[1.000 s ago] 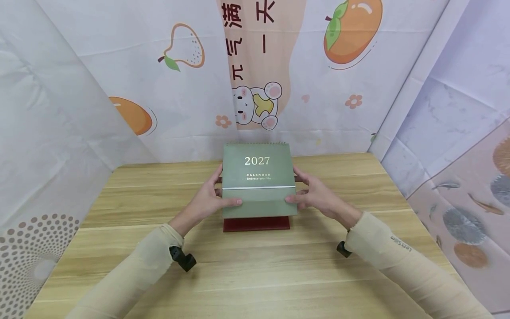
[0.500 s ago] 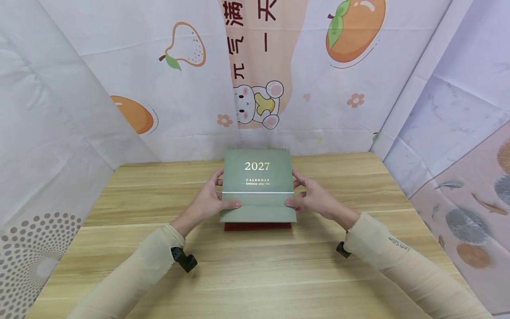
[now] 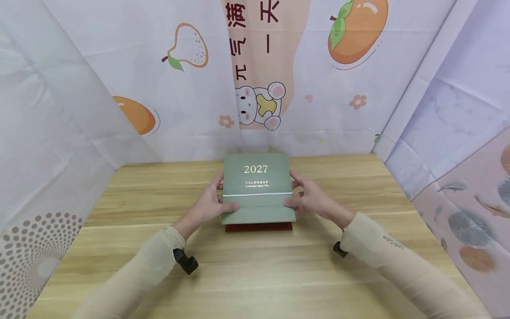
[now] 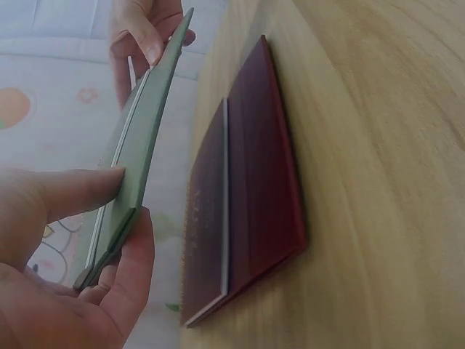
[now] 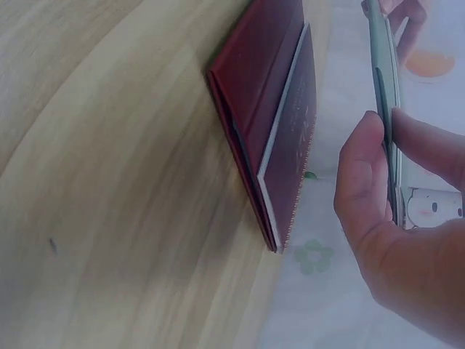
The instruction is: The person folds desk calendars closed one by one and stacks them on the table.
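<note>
A green 2027 desk calendar [image 3: 258, 207] is held up off the table, its cover facing up and its spiral edge at the back. My left hand [image 3: 209, 201] pinches its left side, thumb on the front and fingers beneath. On the opposite side my right hand [image 3: 314, 198] pinches it in the same way. Under it a dark red calendar [image 4: 265, 160] lies on the table; in the head view only its front strip shows. Both wrist views show a gap between the two calendars. The red calendar [image 5: 254, 80] has a pale band and a spiral edge too.
The wooden table [image 3: 255, 274] ends at the back against a white printed curtain [image 3: 191, 110] with fruit and a cartoon figure. More cloth hangs at the left and right sides. A small black device [image 3: 185, 261] is strapped at the left wrist.
Between both hands, the green calendar has come down a little and toward me, covering more of the red one. The grip looks the same.
</note>
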{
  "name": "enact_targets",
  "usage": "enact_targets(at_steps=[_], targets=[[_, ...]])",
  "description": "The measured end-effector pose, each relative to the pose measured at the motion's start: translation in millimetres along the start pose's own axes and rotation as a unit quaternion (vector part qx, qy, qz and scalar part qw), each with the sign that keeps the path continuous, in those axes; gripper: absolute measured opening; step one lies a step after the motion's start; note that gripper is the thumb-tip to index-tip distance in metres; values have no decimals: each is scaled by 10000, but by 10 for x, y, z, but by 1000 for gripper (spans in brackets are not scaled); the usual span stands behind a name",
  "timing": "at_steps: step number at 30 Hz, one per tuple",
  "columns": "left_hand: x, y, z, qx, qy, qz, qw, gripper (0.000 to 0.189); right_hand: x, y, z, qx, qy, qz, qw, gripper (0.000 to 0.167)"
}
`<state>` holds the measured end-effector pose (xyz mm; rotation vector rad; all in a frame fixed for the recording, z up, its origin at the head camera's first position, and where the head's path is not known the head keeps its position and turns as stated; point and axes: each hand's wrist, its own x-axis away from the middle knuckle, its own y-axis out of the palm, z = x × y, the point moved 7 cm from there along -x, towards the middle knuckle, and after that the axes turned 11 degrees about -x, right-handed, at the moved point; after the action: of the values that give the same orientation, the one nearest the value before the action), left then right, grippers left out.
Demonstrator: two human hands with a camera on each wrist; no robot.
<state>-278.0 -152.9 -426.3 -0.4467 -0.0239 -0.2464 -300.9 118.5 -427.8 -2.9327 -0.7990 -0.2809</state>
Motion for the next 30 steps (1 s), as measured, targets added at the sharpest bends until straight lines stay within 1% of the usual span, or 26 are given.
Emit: enact_targets(at_steps=[6,11,16,19,22,26,30], targets=[[10,58,-148,-3,-165,-78,9998,103,-37,0,107,8,18,-46,10000,103],[-11,76,-211,-93,-314,-109,9994,102,-82,-9,176,-41,83,-19,10000,102],[-61,66,-266,-222,-470,-31,9986,104,-123,-15,197,33,81,68,9999,101],[-87,73,-291,-283,-478,-41,9984,104,-139,-23,215,110,36,42,9999,99],[-101,80,-309,-387,-485,-47,9981,99,-146,-32,244,152,60,-4,9999,98],[-109,102,-334,-515,-391,-168,9978,88,-146,-40,280,201,111,7,9997,98],[-114,125,-370,-575,-331,-293,9974,88,-153,-31,306,314,81,-13,9995,96]])
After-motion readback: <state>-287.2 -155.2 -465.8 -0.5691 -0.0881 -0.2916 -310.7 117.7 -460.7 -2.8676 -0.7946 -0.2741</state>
